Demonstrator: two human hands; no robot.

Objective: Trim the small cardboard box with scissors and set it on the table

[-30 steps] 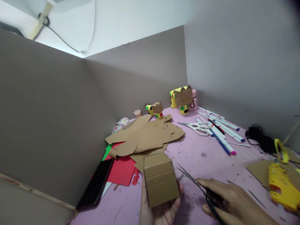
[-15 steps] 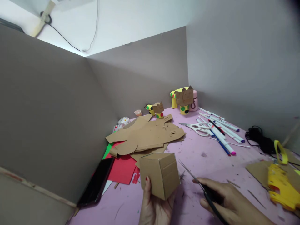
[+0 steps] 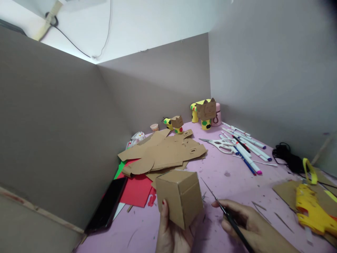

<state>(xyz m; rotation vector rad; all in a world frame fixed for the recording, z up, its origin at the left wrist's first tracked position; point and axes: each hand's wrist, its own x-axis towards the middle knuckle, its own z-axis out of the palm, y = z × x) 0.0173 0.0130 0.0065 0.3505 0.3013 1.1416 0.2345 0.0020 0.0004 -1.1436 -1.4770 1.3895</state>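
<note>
A small brown cardboard box (image 3: 179,196) rests tilted in my left hand (image 3: 171,230), thumb against its front face and fingers beneath. One corner edge faces me, and thin slivers stick out near its right side. My right hand (image 3: 243,223) is closed round a pair of scissors with black handles (image 3: 233,221). Their thin metal blades (image 3: 207,188) point up and left, just right of the box and apart from it. The scissors are seen nearly edge-on, so how far the blades are spread cannot be told.
Cardboard sheets (image 3: 168,151) lie over red paper (image 3: 135,189), beside a black phone (image 3: 106,205). White-handled scissors (image 3: 223,144) and several markers (image 3: 249,160) lie at the right. A yellow glue gun (image 3: 313,209) rests on cardboard. Cardboard cat-headed figures (image 3: 206,110) stand behind. Grey panels (image 3: 158,84) enclose the purple table.
The box has turned and tipped slightly in my left hand, showing its top a little differently. The scissors have rolled more edge-on in my right hand. The view has shifted slightly.
</note>
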